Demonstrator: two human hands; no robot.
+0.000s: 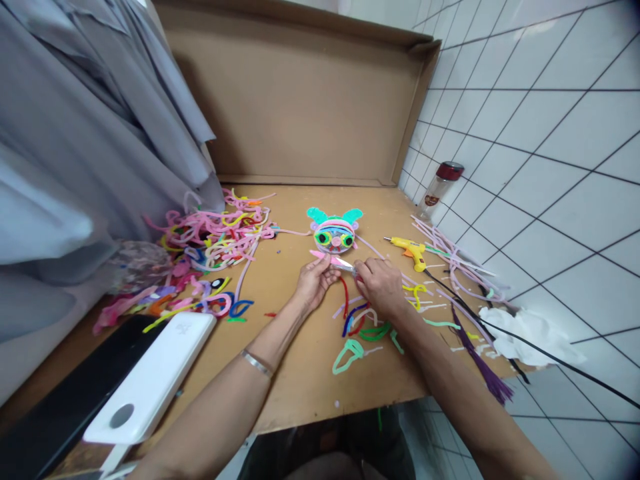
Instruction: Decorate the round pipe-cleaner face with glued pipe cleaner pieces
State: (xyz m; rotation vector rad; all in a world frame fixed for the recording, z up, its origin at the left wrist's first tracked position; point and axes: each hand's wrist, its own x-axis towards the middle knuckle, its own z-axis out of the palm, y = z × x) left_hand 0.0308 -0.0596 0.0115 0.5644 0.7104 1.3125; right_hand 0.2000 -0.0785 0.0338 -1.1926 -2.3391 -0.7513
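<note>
My left hand (316,281) pinches a pink fuzzy strip (318,255), which looks like pipe cleaner. My right hand (379,285) is closed round scissors (344,265); their metal blades point left and meet the pink strip, and the handles are hidden in the fingers. Just beyond both hands lies a colourful animal face (336,233) made of fuzzy strips, with green ears, ringed yellow-green eyes and a pink nose. Below the right hand lie loose bent pieces, among them a green loop (375,333) and a mint-coloured loop (349,357).
At left, a tangled heap of pipe cleaners (225,233) lies beside a white power bank (150,380). To the right are a yellow glue gun (413,251) with a black cord, a red-lidded jar (441,187), a purple tassel (483,367) and crumpled white tissue (530,337). Tiled wall borders the right.
</note>
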